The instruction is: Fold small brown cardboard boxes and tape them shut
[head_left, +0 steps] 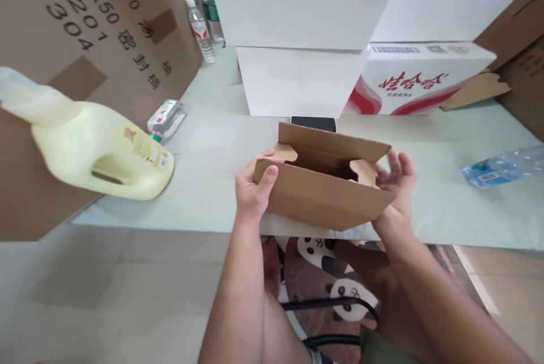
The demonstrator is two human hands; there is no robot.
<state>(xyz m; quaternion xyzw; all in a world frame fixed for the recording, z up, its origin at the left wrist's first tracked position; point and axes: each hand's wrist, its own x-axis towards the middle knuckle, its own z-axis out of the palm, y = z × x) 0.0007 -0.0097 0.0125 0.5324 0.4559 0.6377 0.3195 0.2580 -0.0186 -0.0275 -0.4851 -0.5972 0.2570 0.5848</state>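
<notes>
A small brown cardboard box is held just over the front edge of the table, its top flaps standing up and outward. My left hand is closed round the box's left end, thumb on the front flap and fingers at the side flap. At the opposite end, my right hand grips the box with curled fingers beside the right side flap. That hand's thumb is hidden behind the front flap. The inside of the box is dark, and its contents cannot be made out. Just behind it lies a flat black object.
White boxes stack at the back, beside a red-and-white printed carton. A yellowish jug and a large carton stand left. Clear bottles stand behind; another bottle lies right on the pale-covered table.
</notes>
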